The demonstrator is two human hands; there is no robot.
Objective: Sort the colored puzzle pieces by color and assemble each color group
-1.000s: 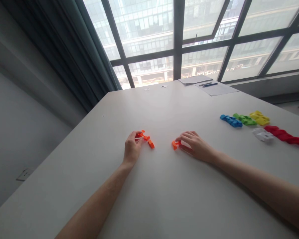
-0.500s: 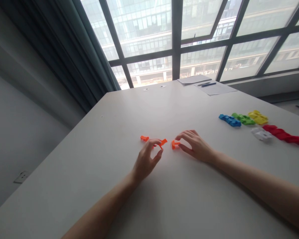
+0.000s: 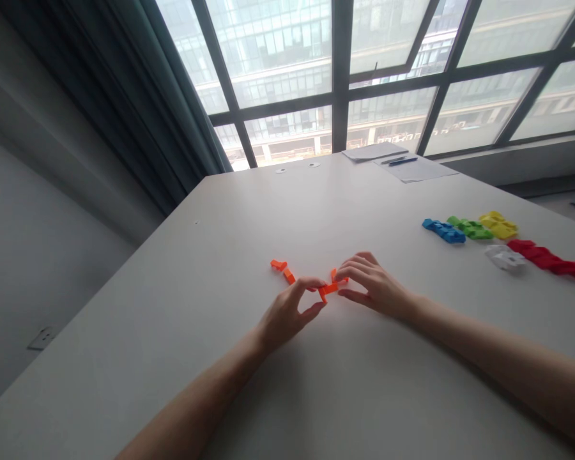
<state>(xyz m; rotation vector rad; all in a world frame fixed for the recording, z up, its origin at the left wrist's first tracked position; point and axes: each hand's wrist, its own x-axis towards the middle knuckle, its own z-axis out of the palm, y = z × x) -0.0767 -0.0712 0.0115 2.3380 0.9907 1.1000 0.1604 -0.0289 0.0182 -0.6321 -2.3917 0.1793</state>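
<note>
My left hand pinches a small angular orange plastic piece between thumb and fingers, low over the table. From the other side my right hand reaches in, thumb and index fingertip closed around the right end of that same piece. Another orange piece sits just behind the right fingertips, which partly cover it. Left of the hands, beyond my left fingers, lie two more orange pieces: one farther out and one nearer the hand.
On the right of the white table lie blue, green, yellow, white and red pieces. Papers and a pen rest at the far edge by the window. A dark curtain hangs left.
My left hand has moved right with its orange piece, bringing it to the right fingertips. My right fingers have shifted slightly left and down, from the other orange piece onto this one.
</note>
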